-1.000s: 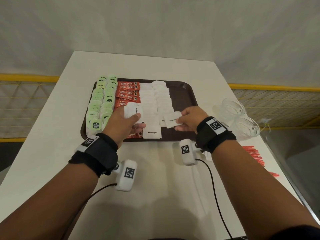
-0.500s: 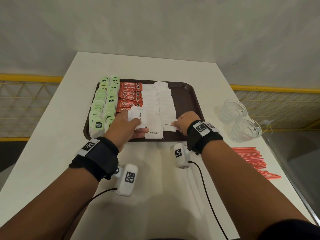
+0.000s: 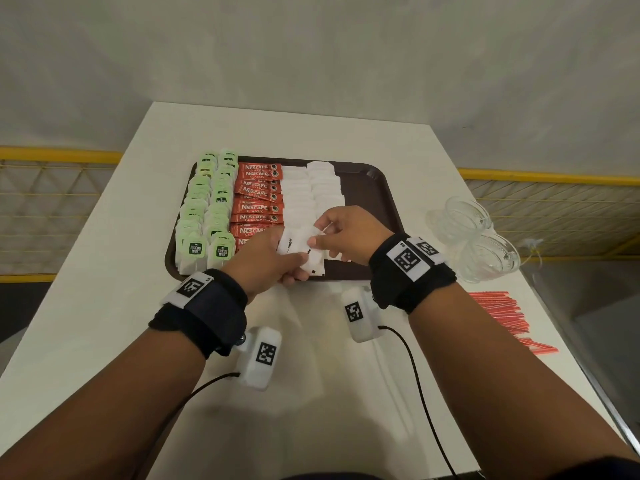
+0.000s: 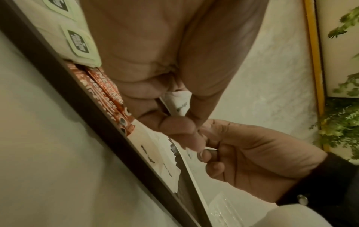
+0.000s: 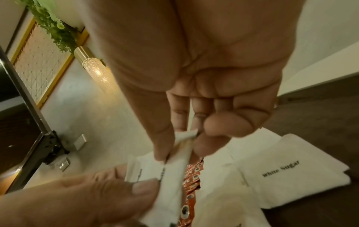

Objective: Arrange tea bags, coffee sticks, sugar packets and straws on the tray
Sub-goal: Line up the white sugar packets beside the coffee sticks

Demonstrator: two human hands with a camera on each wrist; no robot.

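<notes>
At frame centre, the left hand grips a small stack of sugar packets above the tray; the right hand pinches one. Their print is partly hidden by fingers. Straws lie at the right, off the tray.

The right side of the tray is bare, so a hand fits there. Tea bags, coffee sticks and sugar packets fill its left and middle. On the tabletop, clear cups and red straws block the right side. The left and front are open.
</notes>
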